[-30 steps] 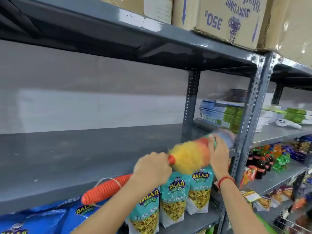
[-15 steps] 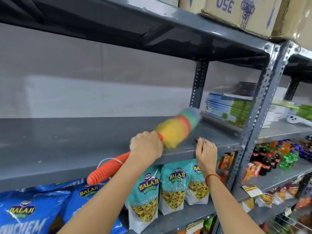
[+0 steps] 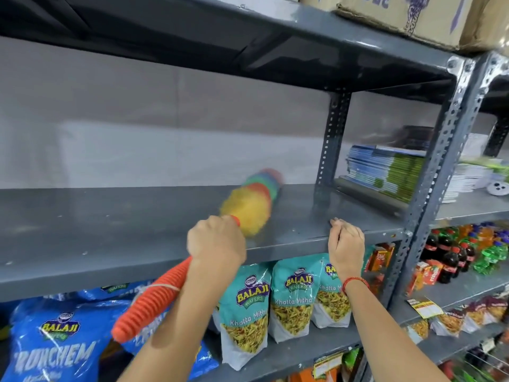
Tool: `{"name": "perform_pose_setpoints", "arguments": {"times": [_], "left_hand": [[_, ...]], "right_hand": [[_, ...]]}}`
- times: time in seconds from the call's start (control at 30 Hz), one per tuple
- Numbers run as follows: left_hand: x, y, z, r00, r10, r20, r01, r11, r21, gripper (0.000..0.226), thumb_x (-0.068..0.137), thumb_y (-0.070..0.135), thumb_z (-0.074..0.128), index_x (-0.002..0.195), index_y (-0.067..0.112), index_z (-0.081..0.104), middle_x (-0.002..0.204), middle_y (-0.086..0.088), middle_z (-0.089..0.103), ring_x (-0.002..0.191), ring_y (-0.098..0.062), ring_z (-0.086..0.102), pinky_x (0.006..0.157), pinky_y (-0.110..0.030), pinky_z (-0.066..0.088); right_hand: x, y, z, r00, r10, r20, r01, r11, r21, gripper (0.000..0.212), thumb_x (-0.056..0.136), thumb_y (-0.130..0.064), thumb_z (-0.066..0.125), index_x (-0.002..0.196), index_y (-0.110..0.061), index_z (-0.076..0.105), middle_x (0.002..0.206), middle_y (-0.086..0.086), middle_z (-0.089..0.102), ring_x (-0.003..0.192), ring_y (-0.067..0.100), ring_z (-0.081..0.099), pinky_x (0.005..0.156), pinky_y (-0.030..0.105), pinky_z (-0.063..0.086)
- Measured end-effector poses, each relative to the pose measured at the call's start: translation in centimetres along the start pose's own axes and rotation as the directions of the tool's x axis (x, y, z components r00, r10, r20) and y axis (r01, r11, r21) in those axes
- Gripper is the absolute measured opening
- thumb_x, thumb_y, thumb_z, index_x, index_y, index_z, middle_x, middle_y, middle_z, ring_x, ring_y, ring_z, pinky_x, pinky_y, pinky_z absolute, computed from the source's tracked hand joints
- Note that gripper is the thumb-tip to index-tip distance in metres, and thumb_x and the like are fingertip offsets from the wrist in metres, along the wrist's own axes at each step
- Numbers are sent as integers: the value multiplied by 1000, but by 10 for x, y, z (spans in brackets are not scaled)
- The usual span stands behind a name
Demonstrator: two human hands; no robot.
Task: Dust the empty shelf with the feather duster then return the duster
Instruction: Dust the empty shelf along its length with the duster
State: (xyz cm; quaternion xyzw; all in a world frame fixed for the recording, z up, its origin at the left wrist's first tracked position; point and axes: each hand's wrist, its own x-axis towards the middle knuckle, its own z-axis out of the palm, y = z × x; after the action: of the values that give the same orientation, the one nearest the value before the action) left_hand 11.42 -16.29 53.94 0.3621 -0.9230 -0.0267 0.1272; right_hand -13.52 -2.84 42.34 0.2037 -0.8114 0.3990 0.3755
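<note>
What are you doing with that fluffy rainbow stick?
A person is dusting an empty grey metal shelf in a shop. The left hand grips the orange handle of a rainbow feather duster, whose fluffy head lies on the shelf top and looks blurred from moving. The right hand holds the shelf's front edge. Teal Balaji snack bags stand on the shelf below. The duster has not been put back yet.

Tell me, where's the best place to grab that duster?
Grip the duster by its ribbed orange handle, from the aisle side. It sticks out past the shelf edge toward the person, where the left hand holds it; the fluffy head would squash.
</note>
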Motion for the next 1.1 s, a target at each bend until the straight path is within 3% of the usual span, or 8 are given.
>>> {"name": "perform_pose_setpoints", "arguments": {"times": [0.17,0.3,0.67,0.8,0.97,1.1], "left_hand": [[3,39,12,988,143,54,-138,987,-87,38,94,12,38,129,9,53,133,-14,55,123,-33,52,96,-39,45],[10,31,31,985,171,27,-171,985,-24,37,96,11,38,130,12,52,129,-13,58,119,-33,55,92,-38,47],[-2,-61,29,998,-51,-22,50,998,-33,36,100,22,34,130,15,52,127,-19,57,117,-39,54,92,-42,45],[-14,-98,14,989,-135,-68,129,988,-83,38,100,27,34,129,15,54,124,-21,59,113,-42,55,91,-43,45],[-35,-79,-1,999,40,-33,-46,978,-205,36,98,32,31,127,36,52,122,-17,61,111,-40,57,91,-42,46],[-32,-27,2,981,185,63,-169,964,-208,40,96,31,32,127,25,56,130,-14,59,117,-37,55,95,-42,46]], "right_hand": [[1,2,-1,999,-18,26,19,1000,-21,62,91,-34,21,100,4,69,105,20,71,104,32,62,100,39,36],[0,2,-1,1000,-20,15,20,999,-41,60,91,-32,22,97,5,70,101,21,71,99,32,64,96,36,37],[-3,-2,-5,1000,-12,3,12,999,-31,43,96,-23,35,96,3,69,100,19,72,97,31,64,100,36,37],[0,-5,-3,1000,-21,-20,20,999,-39,47,97,-24,33,87,5,69,92,21,72,87,34,65,93,38,41],[-3,-8,2,999,-5,-46,1,995,-99,60,96,-34,25,91,7,69,92,25,71,89,37,64,93,41,42],[0,-4,-1,999,-27,-20,24,990,-140,60,94,-30,22,76,9,63,79,32,67,76,42,62,81,46,45]]}}
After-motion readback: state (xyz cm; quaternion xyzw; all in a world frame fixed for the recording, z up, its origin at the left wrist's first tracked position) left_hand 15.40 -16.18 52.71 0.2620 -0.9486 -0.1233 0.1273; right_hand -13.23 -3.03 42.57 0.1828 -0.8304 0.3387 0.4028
